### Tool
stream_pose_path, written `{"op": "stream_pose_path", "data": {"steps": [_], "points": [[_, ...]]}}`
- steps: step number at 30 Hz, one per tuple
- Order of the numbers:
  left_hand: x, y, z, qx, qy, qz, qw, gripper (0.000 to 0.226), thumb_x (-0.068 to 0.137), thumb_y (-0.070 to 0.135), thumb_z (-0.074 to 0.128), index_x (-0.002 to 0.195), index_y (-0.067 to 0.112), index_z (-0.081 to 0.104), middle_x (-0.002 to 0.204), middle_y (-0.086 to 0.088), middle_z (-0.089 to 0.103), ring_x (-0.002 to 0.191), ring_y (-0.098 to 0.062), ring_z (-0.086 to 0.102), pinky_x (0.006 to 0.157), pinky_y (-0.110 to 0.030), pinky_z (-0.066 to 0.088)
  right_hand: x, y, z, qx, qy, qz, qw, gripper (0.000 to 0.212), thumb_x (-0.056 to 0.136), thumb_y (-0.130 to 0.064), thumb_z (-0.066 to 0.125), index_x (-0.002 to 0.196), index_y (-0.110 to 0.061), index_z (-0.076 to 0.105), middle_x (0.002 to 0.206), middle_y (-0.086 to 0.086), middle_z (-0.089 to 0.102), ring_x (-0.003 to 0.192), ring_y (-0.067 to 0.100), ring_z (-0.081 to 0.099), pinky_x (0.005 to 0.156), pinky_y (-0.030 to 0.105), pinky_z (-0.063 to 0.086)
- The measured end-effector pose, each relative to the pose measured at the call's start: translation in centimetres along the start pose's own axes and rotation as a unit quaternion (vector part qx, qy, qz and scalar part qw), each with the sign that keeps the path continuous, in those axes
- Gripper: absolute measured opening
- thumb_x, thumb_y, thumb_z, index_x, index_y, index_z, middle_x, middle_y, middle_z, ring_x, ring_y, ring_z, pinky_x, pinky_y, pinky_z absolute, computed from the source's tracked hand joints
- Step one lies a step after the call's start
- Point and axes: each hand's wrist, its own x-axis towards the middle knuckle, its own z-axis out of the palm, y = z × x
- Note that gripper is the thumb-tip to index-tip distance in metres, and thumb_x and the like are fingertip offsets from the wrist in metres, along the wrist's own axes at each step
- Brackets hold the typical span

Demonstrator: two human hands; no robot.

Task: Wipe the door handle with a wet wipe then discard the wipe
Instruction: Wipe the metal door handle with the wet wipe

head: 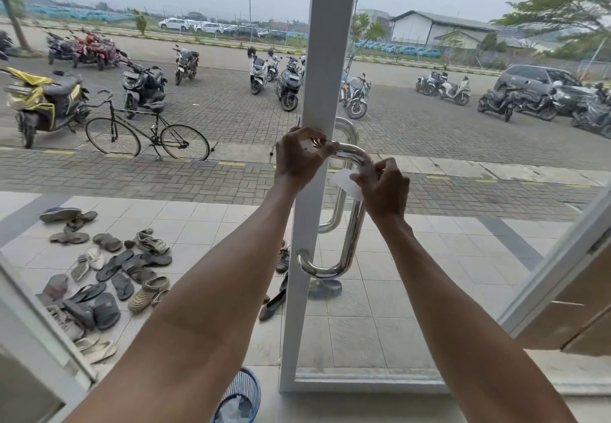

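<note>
A shiny chrome door handle (351, 240) curves off the white frame (325, 58) of a glass door straight ahead. My right hand (383, 191) grips a white wet wipe (345, 182) and holds it against the handle's upper bend. My left hand (302, 156) is up at the top of the handle beside the frame, thumb and fingers curled round the bar's top end. A blue mesh waste basket (243, 396) stands on the floor below, at the foot of the door, with pale rubbish in it.
Through the glass, several sandals and shoes (109, 267) lie on the tiled porch. Beyond are a bicycle (145, 131), parked motorbikes and a car. A second door leaf (562, 290) stands open at the right.
</note>
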Motion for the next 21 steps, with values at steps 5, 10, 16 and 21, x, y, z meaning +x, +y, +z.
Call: {"op": "stream_pose_path", "data": {"steps": [5, 10, 16, 21], "points": [[0.3, 0.2, -0.2, 0.005, -0.012, 0.001, 1.0, 0.029, 0.068, 0.03, 0.088, 0.089, 0.013, 0.078, 0.096, 0.003, 0.075, 0.092, -0.011, 0.068, 0.084, -0.039, 0.057, -0.6, 0.5, -0.4, 0.009, -0.011, 0.042, 0.999, 0.038, 0.07, -0.042, 0.08, 0.085, -0.008, 0.072, 0.082, 0.009, 0.075, 0.077, 0.029, 0.069, 0.064, 0.029, 0.047], [0.2, 0.1, 0.1, -0.003, -0.011, -0.012, 1.0, 0.031, 0.067, 0.031, 0.088, 0.09, 0.013, 0.079, 0.095, 0.002, 0.076, 0.091, -0.013, 0.069, 0.089, -0.038, 0.056, 0.4, -1.2, -0.8, -0.016, 0.013, -0.01, 1.0, 0.036, 0.072, -0.043, 0.079, 0.094, -0.014, 0.076, 0.089, 0.007, 0.077, 0.084, 0.029, 0.07, 0.069, 0.031, 0.05], [-0.1, -0.1, 0.5, -0.074, 0.003, -0.021, 0.997, 0.031, 0.066, 0.016, 0.09, 0.09, 0.0, 0.077, 0.098, -0.011, 0.075, 0.09, -0.019, 0.072, 0.087, -0.033, 0.059, -0.9, 0.2, 0.0, 0.018, 0.025, 0.011, 0.999, 0.028, 0.077, -0.037, 0.076, 0.08, -0.009, 0.074, 0.074, 0.011, 0.074, 0.069, 0.029, 0.066, 0.059, 0.026, 0.034], [-0.3, 0.0, 0.5, -0.086, 0.006, -0.024, 0.996, 0.033, 0.067, 0.015, 0.089, 0.093, -0.001, 0.076, 0.103, -0.012, 0.074, 0.095, -0.019, 0.072, 0.09, -0.029, 0.058, -2.0, 0.8, 0.0, 0.017, -0.018, 0.067, 0.997, 0.032, 0.074, -0.039, 0.079, 0.081, -0.008, 0.077, 0.077, 0.01, 0.075, 0.071, 0.026, 0.068, 0.062, 0.023, 0.034]]}}
